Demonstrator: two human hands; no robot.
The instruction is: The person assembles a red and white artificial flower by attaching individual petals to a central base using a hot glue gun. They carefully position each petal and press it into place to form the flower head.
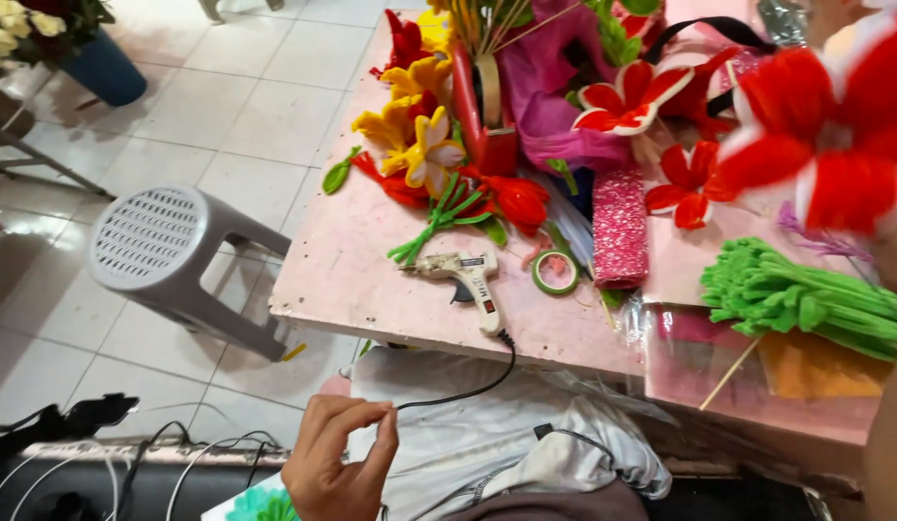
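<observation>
Item: left hand, which I am watching low in the view; its thumb and fingertips are pinching closed on the black cord; the cord is running up and to the right from the fingers to the glue gun, which is lying on its side on the pink table, well above the fingers. Item: green tape roll, lying just right of the gun. Item: right hand, not showing; I cannot tell its state. Item: grey stool, standing up and left of the fingers.
</observation>
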